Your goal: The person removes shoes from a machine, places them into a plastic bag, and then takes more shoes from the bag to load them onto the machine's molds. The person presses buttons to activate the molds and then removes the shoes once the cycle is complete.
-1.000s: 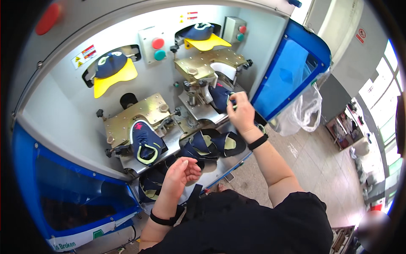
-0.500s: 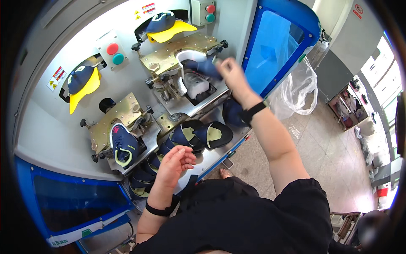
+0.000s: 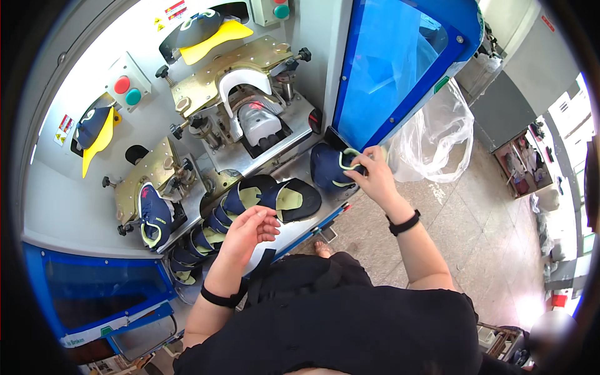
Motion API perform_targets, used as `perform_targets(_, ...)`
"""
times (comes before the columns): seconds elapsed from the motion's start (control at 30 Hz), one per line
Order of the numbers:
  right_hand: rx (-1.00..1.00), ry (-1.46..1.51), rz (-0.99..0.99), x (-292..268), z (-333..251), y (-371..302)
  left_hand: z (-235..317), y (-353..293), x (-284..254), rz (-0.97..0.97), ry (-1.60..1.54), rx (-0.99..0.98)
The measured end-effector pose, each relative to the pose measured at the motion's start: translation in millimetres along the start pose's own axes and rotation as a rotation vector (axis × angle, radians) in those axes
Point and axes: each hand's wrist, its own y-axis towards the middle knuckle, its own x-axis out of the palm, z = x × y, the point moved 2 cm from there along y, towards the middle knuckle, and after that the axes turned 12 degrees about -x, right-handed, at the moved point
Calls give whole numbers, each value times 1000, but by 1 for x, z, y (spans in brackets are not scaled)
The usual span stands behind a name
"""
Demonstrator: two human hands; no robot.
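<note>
My right hand [image 3: 377, 178] pinches the pale green collar edge of a navy shoe upper [image 3: 326, 167] at the right end of the metal ledge. More navy shoe uppers [image 3: 290, 199] with pale green linings lie in an overlapping row along the ledge. Just in front of that row hovers my left hand [image 3: 245, 236], its fingers loosely bent with nothing in them. Behind the ledge, the right station's metal toe mould [image 3: 259, 122] is bare under a white curved pad [image 3: 247, 81]. Another navy upper [image 3: 153, 215] with a red mark sits on the left station.
Yellow-edged navy pieces [image 3: 206, 34] rest on heads at the machine's back wall. Control boxes [image 3: 130, 89] carry red and green buttons. A blue-framed clear door [image 3: 400, 69] bounds the right side, with a clear plastic bag [image 3: 437, 140] hanging beside it. Another blue-framed panel [image 3: 103, 297] stands at lower left.
My right hand has carried the navy upper from beside the right mould down to the ledge's right end. My left hand stays near the row. The whole view has shifted slightly.
</note>
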Motion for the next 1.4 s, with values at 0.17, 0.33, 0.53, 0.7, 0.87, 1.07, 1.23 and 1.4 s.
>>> perform_targets(0.17,111,-34,-144,40,30,14,14,13,28,-2,56,-3)
perform_targets(0.33,-202,-177,194,11,-58,76,6,16,23,52,67,-45)
perform_targets(0.53,-736,63,492,14,-143,260,9,-8,15,98,65,25)
perform_targets(0.7,-595,-64,131,49,-170,403,5,-26,6,77,26,94)
perform_targets(0.87,-492,28,25,84,-176,383,-4,-36,-9,66,-4,96)
perform_targets(1.07,-697,38,328,69,-148,194,0,-16,-20,-11,-34,135)
perform_targets(1.23,-534,192,210,76,-114,71,21,32,11,-123,-323,132)
perform_targets(1.4,-440,103,61,89,-99,99,38,107,15,-134,-597,272)
